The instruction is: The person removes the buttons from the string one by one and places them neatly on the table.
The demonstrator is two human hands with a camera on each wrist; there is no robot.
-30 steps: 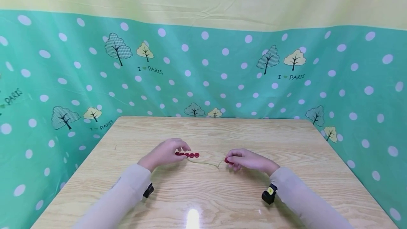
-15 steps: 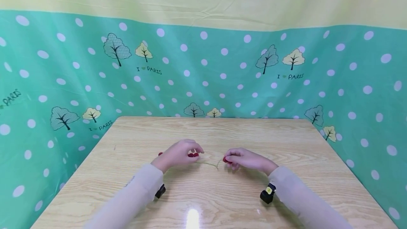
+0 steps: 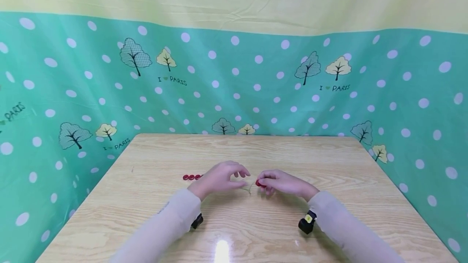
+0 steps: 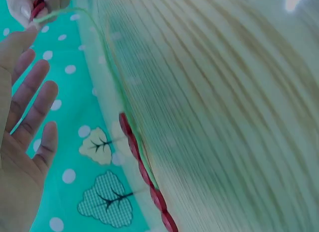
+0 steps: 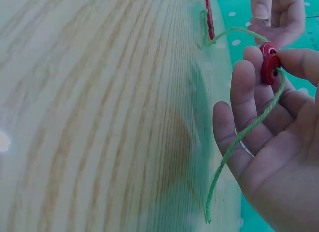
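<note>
My right hand (image 3: 283,182) pinches two red buttons (image 5: 270,67) between thumb and fingertips, above the table. A green string (image 5: 233,147) passes through them; its loose end hangs down across the palm in the right wrist view. From the buttons' other side the string (image 4: 103,43) curves away to the table. My left hand (image 3: 222,178) is just left of the right hand, fingers relaxed and apart, with its fingertips close to the string by the buttons. Several more red buttons (image 3: 191,177) lie in a row on the table, partly hidden behind the left hand in the head view.
The wooden table (image 3: 234,230) spreads under both arms. A green dotted curtain (image 3: 234,80) hangs behind it and along both sides. Dark cameras are strapped to both wrists, the right one (image 3: 306,223) showing a yellow patch.
The left hand has moved right, from over the button row to beside the right hand, uncovering the row's left end. The right hand keeps its pinch on the buttons, almost unmoved.
</note>
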